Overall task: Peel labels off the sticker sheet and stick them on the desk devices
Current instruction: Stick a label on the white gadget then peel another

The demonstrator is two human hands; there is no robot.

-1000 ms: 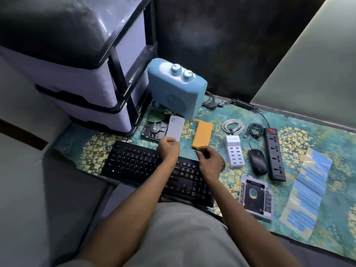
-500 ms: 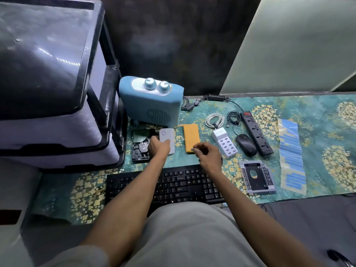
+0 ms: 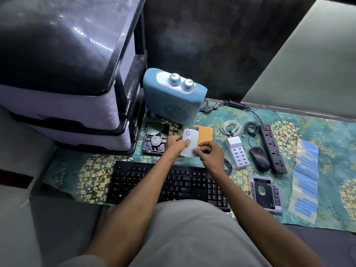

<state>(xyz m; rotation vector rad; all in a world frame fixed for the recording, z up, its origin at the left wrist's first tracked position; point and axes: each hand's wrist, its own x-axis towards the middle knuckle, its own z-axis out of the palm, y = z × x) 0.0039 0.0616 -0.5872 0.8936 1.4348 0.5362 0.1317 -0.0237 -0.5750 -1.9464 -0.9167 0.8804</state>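
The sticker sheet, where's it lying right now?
In the head view the sticker sheet lies flat at the far right of the patterned mat, just right of the black power strip and beyond both hands' reach zone.

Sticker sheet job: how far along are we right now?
Early, it seems. Done: the sticker sheet has blank gaps, so some labels are off, but no label shows on any other device. In hand: the left hand grips the white device while the right hand presses a blue label onto it. Left: keyboard, mouse, power strip look unlabelled.
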